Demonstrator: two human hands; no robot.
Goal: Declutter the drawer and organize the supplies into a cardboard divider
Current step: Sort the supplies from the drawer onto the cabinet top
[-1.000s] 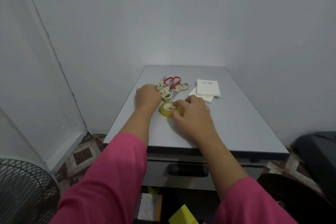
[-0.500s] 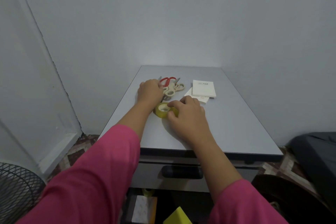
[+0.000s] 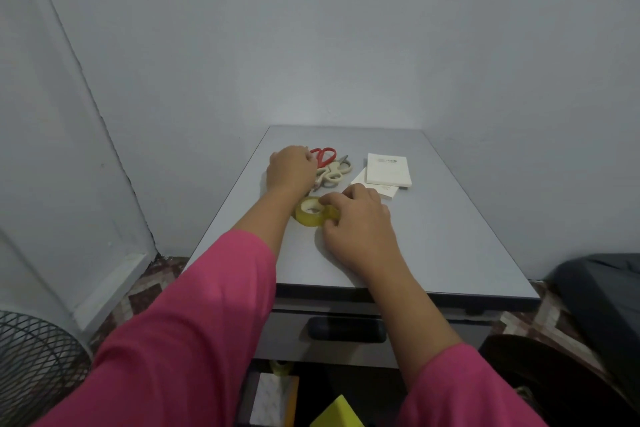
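A yellow tape roll (image 3: 309, 212) lies flat on the grey desk top (image 3: 433, 236). My right hand (image 3: 360, 222) grips its right side with curled fingers. My left hand (image 3: 290, 168) lies curled over the left end of a pile of scissors: a red-handled pair (image 3: 325, 155) and cream-handled pairs (image 3: 334, 173). Whether it holds one is hidden. Two white notepads (image 3: 388, 170) lie to the right of the scissors. The drawer front (image 3: 284, 333) with its dark handle (image 3: 346, 329) sits below the desk edge.
Under the desk, another tape roll (image 3: 281, 368), a white-and-orange box (image 3: 273, 399) and a yellow pad (image 3: 337, 413) show. A wire fan guard (image 3: 34, 367) stands at the lower left, a dark chair (image 3: 588, 340) at the right. Walls close in behind and left.
My left hand has slid farther back along the scissors, towards the red handles. My right hand stays on the tape roll.
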